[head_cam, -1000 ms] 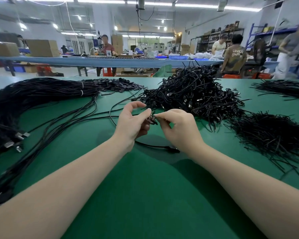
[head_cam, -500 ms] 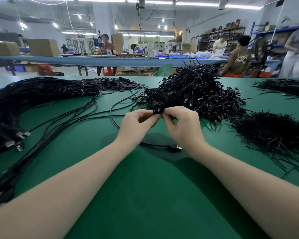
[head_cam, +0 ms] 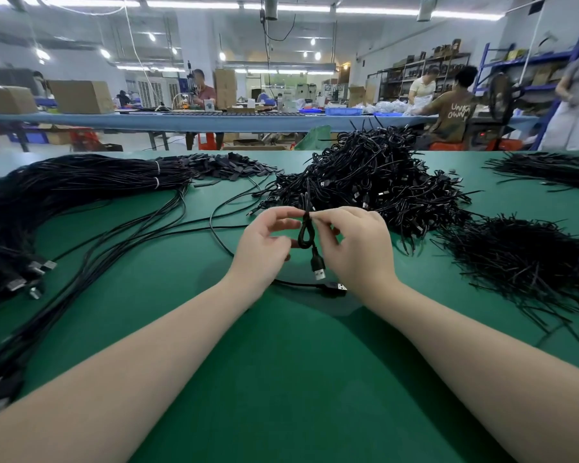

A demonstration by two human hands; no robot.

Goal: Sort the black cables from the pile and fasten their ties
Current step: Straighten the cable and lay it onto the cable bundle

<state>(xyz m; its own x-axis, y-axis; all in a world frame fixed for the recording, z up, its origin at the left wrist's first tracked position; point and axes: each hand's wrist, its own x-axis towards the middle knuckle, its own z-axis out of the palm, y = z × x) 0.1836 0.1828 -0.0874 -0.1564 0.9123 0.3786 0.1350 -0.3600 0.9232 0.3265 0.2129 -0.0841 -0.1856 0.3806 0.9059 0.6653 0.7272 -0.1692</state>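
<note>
Head view: right hand (head_cam: pixel 355 248) pinches a looped black cable (head_cam: pixel 306 233) at its top, USB plug (head_cam: pixel 319 270) dangling. Left hand (head_cam: pixel 264 243) is loosely curled just beside it, holding nothing, with the tangled pile (head_cam: pixel 381 182) toward the desk's (head_cam: pixel 281 379) far edge.

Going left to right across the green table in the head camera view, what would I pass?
Long bundle of straight black cables → left hand → small looped black USB cable pinched at its top → right hand → loose heap of thin black ties.
</note>
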